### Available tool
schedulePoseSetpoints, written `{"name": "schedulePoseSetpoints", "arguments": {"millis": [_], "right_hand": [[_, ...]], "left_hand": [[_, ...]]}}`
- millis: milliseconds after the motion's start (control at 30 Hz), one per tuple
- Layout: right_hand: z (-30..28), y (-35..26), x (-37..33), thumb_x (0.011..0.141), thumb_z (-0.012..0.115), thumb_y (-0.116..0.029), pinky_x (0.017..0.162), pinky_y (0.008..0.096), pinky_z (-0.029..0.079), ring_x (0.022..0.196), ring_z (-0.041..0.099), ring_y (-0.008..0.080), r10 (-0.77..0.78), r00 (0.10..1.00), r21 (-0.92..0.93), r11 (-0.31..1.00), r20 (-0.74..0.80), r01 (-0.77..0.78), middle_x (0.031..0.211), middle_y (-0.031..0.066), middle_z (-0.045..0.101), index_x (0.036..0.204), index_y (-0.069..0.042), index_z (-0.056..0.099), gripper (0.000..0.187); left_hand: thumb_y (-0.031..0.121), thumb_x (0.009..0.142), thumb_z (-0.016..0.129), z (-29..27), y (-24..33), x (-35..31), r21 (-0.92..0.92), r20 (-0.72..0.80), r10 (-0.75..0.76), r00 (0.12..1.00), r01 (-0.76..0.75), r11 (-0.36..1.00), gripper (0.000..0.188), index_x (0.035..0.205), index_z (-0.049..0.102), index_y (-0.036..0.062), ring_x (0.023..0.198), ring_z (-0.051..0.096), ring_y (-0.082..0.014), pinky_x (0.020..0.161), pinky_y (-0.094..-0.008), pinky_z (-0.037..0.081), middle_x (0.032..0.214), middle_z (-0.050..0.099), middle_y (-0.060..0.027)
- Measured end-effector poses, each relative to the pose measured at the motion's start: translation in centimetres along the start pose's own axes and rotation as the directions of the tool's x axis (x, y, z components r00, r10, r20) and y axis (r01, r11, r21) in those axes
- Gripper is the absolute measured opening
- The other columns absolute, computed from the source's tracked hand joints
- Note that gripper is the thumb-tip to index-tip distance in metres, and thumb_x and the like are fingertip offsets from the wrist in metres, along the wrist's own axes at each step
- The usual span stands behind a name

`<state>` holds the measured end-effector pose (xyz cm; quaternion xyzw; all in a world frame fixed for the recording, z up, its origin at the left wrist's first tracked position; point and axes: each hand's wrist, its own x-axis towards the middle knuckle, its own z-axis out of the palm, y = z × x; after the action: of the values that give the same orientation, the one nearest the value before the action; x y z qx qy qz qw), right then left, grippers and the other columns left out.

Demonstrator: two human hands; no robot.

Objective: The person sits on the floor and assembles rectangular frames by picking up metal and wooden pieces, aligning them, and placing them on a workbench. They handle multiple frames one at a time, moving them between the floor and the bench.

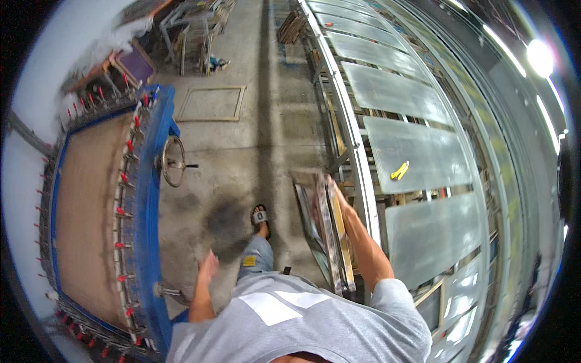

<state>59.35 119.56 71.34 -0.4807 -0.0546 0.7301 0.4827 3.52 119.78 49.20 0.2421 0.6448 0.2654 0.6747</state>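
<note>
My right hand (pixel 336 192) grips a bundle of thin flat frames (pixel 332 239) by the upper end, and they stand on edge along my right side. The fingers are partly hidden behind the frames, and motion blurs the bundle's far end. How many frames it holds I cannot tell. My left hand (pixel 209 264) hangs low on the left, somewhat blurred, with nothing in it and its fingers loosely apart. It is apart from the blue stretching table (pixel 156 224), which has red-handled clamps along its edges.
A handwheel (pixel 173 161) juts from the blue table into the walkway. An empty frame (pixel 210 103) lies on the concrete floor ahead. Along the right runs a long metal rack (pixel 354 136) with glassy panels (pixel 417 153) and a yellow cutter (pixel 399 171). Stacked frames (pixel 293 27) stand farther off.
</note>
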Motion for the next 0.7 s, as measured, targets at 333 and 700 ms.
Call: {"name": "schedulePoseSetpoints", "arguments": {"millis": [333, 700], "right_hand": [[12.5, -31.4, -1.0, 0.089, 0.056, -0.054, 0.049, 0.0301, 0.037, 0.046, 0.041, 0.0167, -0.546, 0.704, 0.22, 0.834, 0.453, 0.505, 0.058, 0.0035, 0.046, 0.081, -0.011, 0.046, 0.044], [5.4, -37.4, -9.6, 0.093, 0.044, -0.061, 0.08, 0.0564, 0.052, 0.088, 0.066, 0.0373, -0.823, 0.567, -0.153, 0.557, 0.031, 0.817, 0.103, 0.021, 0.066, 0.139, 0.0, 0.04, 0.077]], "left_hand": [[0.083, 0.077, 0.046, 40.0, 24.3, 9.2, -0.029, 0.783, -0.238, 0.575, 0.416, 0.909, 0.109, 0.151, 0.023, 0.0064, 0.139, 0.03, -0.0395, 0.104, -0.0673, 0.029, 0.152, 0.027, -0.0236], [0.06, 0.086, 0.059, 62.9, 47.5, 13.6, -0.438, 0.878, 0.293, 0.378, 0.392, 0.809, 0.074, 0.128, 0.047, 0.0004, 0.089, 0.062, -0.0245, 0.079, -0.0446, 0.055, 0.095, 0.058, -0.0121]]}}
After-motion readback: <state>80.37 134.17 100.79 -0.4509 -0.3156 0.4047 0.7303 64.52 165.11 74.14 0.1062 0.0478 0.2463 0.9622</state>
